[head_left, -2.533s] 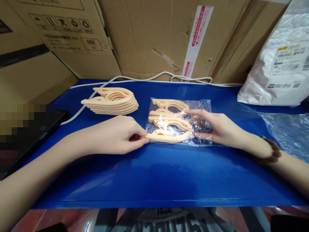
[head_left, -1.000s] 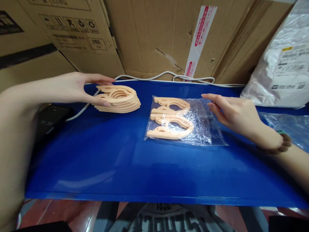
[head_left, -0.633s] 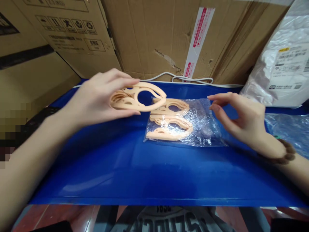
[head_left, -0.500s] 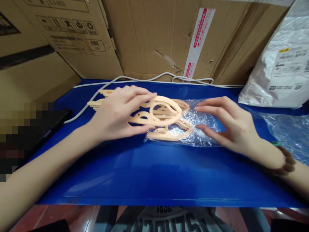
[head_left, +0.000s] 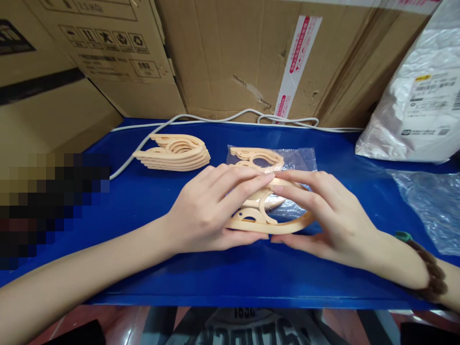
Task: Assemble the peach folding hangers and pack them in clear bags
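A cream folding hanger [head_left: 287, 227], folded up, is held level between my hands near the middle of the table. My left hand [head_left: 212, 211] grips its left part, with the thumb on the near edge and the fingers over the far edge. Around its rounded right end, my right hand [head_left: 334, 215] is closed in the same way. Just beyond and partly beneath it lies a clear plastic bag [head_left: 305, 160] with more cream hangers [head_left: 266, 155] on or in it; my hands hide part of these. To the left sits a neat stack of matching hangers [head_left: 176, 158].
A white cable [head_left: 215, 120] runs along the back of the blue table [head_left: 230, 278]. Cardboard boxes [head_left: 223, 57] stand behind and at the left. At the right are a white parcel bag [head_left: 406, 105] and a clear plastic sheet [head_left: 427, 206]. The left edge is pixelated.
My left hand has brought the hanger right and closer to me, uncovering the stack at the left. My right hand, open before, has closed on the hanger's right end.
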The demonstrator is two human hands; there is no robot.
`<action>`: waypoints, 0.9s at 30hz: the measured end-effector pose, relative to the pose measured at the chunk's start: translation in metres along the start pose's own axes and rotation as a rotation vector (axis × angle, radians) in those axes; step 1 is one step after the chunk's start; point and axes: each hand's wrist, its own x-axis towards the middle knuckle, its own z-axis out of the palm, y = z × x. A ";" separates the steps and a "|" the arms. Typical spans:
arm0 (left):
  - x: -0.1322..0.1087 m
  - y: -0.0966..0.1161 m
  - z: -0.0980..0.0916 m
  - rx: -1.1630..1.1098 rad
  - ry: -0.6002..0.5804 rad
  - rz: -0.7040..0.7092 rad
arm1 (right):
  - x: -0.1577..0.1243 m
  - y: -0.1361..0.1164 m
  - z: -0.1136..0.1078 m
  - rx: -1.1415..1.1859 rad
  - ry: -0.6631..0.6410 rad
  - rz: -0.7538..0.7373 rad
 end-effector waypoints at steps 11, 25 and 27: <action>-0.004 -0.033 0.006 -0.128 -0.183 -0.168 | 0.005 0.051 -0.025 -0.070 0.032 0.005; -0.013 -0.057 0.017 -0.236 -0.522 -0.258 | -0.023 0.132 -0.077 0.030 -0.416 0.302; -0.013 -0.058 0.018 -0.242 -0.532 -0.267 | -0.021 0.123 -0.071 0.108 -0.462 0.352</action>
